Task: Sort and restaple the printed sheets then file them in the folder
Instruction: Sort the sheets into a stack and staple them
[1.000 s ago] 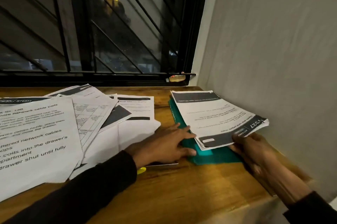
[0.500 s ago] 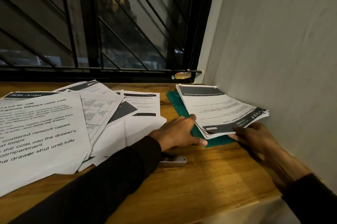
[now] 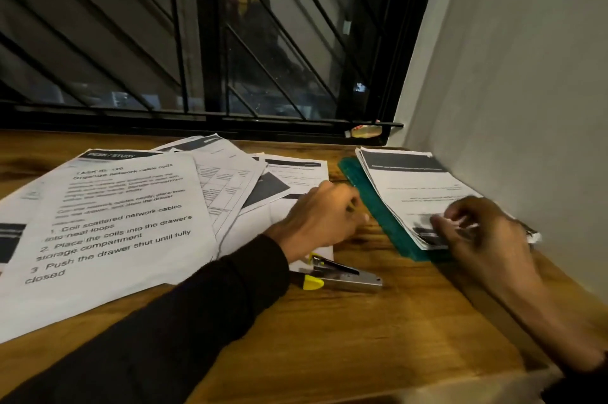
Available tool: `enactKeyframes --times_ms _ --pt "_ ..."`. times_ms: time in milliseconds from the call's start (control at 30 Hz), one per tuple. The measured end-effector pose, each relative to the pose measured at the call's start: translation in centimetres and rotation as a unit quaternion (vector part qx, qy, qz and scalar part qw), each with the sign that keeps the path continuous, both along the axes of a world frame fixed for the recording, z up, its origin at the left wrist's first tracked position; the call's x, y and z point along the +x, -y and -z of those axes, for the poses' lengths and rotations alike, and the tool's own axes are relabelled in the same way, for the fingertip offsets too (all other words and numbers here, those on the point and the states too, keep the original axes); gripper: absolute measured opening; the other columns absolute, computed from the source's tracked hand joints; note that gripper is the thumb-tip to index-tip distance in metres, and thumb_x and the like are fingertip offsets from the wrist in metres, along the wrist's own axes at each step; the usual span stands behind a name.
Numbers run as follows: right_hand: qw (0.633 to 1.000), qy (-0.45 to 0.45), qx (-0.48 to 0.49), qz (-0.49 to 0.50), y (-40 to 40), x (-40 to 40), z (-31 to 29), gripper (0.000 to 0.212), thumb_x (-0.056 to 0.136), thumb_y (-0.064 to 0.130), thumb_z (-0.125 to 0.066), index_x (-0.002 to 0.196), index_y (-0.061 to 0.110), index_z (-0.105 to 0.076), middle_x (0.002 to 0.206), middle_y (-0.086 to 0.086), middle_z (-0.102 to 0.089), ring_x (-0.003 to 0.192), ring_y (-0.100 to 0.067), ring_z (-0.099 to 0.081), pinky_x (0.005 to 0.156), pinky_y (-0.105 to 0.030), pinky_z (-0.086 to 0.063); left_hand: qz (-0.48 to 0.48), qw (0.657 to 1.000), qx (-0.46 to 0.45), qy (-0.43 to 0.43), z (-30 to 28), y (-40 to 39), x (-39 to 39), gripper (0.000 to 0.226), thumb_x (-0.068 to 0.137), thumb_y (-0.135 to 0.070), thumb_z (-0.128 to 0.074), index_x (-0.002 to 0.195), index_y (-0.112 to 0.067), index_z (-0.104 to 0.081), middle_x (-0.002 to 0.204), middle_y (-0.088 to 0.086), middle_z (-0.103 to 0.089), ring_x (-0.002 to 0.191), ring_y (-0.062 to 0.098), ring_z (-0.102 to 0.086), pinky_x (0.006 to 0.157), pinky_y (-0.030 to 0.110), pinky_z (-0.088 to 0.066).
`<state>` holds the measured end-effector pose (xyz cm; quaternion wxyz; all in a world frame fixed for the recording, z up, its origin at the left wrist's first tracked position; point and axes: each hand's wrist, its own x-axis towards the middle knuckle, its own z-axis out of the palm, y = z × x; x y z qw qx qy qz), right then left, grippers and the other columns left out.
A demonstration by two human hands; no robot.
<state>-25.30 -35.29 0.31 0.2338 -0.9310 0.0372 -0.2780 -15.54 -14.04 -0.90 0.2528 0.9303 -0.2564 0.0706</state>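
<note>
A stack of printed sheets lies on a green folder at the right, close to the wall. My right hand covers the stack's near end, blurred, with its fingers bent over the paper. My left hand rests on the desk at the folder's left edge, fingers curled with nothing in them. A silver stapler with a yellow tip lies on the desk just below my left wrist. Several loose printed sheets are fanned out across the left half of the desk.
The wooden desk ends at a barred window behind and a grey wall at the right. A small bottle lies on the window ledge. The desk's near edge runs at the lower right.
The stack has come down flat onto the folder, and my right hand has moved onto its near end. My left hand has slid off the folder and curled, uncovering the stapler.
</note>
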Motion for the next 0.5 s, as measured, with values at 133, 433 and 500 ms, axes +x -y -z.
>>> enactKeyframes --times_ms 133,433,500 --pt "0.967 -0.24 -0.071 -0.04 -1.4 2.5 0.0 0.02 0.09 0.044 -0.059 0.105 0.032 -0.061 0.111 0.003 -0.065 0.092 -0.011 -0.06 0.074 -0.029 -0.054 -0.064 0.998 0.019 -0.011 -0.6 -4.7 0.9 0.035 0.091 -0.053 -0.06 0.116 -0.028 -0.064 0.125 0.001 -0.059 0.112 0.021 -0.056 0.081 0.03 -0.045" --pt "0.969 -0.183 -0.023 -0.166 -11.5 6.3 -2.6 0.013 0.095 0.025 -0.057 0.092 0.018 -0.068 0.102 0.0 -0.067 0.087 -0.01 -0.057 0.08 -0.03 -0.054 -0.258 0.966 0.012 -0.012 -1.7 -15.1 2.6 0.051 0.093 -0.044 -0.063 0.138 -0.022 -0.053 0.138 0.012 -0.053 0.125 0.031 -0.05 0.096 0.037 -0.043" --pt "0.966 -0.183 0.0 -0.183 -13.5 7.9 -2.7 0.013 0.094 0.027 -0.058 0.091 0.019 -0.067 0.094 0.003 -0.066 0.082 -0.009 -0.058 0.079 -0.029 -0.056 -0.255 0.965 0.036 -0.041 -0.7 -15.6 2.7 0.051 0.096 -0.039 -0.059 0.141 -0.016 -0.048 0.141 0.011 -0.049 0.131 0.031 -0.043 0.103 0.039 -0.039"
